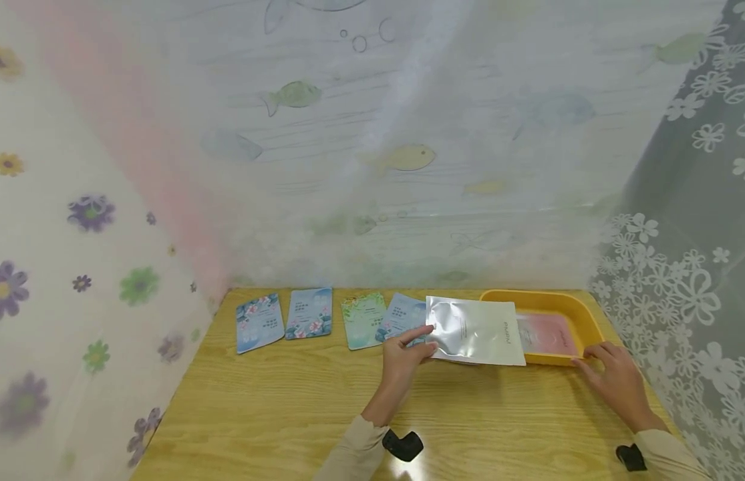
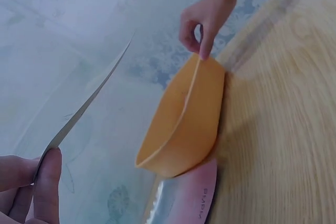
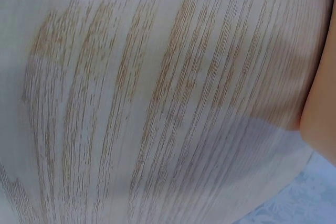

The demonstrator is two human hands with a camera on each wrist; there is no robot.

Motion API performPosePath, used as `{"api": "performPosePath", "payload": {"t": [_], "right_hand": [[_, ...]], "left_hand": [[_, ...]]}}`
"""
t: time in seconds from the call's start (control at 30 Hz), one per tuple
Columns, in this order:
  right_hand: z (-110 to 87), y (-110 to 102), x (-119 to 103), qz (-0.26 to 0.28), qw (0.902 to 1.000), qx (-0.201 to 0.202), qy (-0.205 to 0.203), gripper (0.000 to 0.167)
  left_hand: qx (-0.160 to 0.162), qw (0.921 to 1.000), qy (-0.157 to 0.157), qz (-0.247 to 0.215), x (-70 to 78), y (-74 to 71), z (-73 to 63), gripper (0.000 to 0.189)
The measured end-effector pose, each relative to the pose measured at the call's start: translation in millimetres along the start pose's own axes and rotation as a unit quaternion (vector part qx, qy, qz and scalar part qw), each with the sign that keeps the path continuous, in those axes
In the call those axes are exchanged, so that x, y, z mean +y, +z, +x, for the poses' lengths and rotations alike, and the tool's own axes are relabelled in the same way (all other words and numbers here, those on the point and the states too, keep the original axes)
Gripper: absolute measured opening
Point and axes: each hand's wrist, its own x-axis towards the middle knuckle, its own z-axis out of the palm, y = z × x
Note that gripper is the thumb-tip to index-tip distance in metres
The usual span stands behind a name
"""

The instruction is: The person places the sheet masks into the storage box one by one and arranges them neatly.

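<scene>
My left hand [image 1: 401, 361] pinches one edge of a shiny silver-white packet [image 1: 474, 331], which looks like a sheet-mask pouch. Seen almost edge-on in the left wrist view, the same packet [image 2: 92, 98] sits between thumb and fingers. At the table's right side, my right hand [image 1: 615, 377] grips the near rim of a yellow plastic tray [image 1: 579, 314]; thumb and finger meet on that rim in the left wrist view. A pink packet [image 1: 552, 334] shows within the tray's outline, partly covered by the silver-white one. Another view of pink packaging [image 2: 197, 198] appears beside the tray's end.
Along the back of the table lie two blue floral packets [image 1: 260, 323] [image 1: 309, 312], a green packet [image 1: 363, 321] and another blue packet [image 1: 402, 312] overlapping it. Patterned curtains [image 1: 348, 200] hang behind and at both sides. Wood tabletop [image 3: 157, 103] fills most of the right wrist view.
</scene>
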Motion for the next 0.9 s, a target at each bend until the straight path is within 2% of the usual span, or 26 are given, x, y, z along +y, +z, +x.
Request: {"api": "performPosePath", "payload": {"t": [0.17,0.37,0.57,0.9], "right_hand": [[0.7,-0.6,0.9,-0.003,1.0000,0.001,-0.006,0.027],[0.7,-1.0,0.8,-0.005,0.9999,0.005,-0.014,0.029],[0.5,0.3,2.4,-0.003,0.9997,0.011,-0.020,0.030],[0.5,0.3,3.3,-0.007,0.9998,0.013,-0.012,0.029]], "left_hand": [[-0.007,0.9998,0.003,-0.017,4.3,17.1,10.8,0.029],[-0.016,0.9986,0.009,-0.049,2.3,39.4,24.2,0.028],[-0.014,0.9989,-0.005,-0.043,-1.2,60.3,35.5,0.026],[-0.036,0.9952,-0.022,-0.089,-12.9,89.9,50.8,0.030]]}}
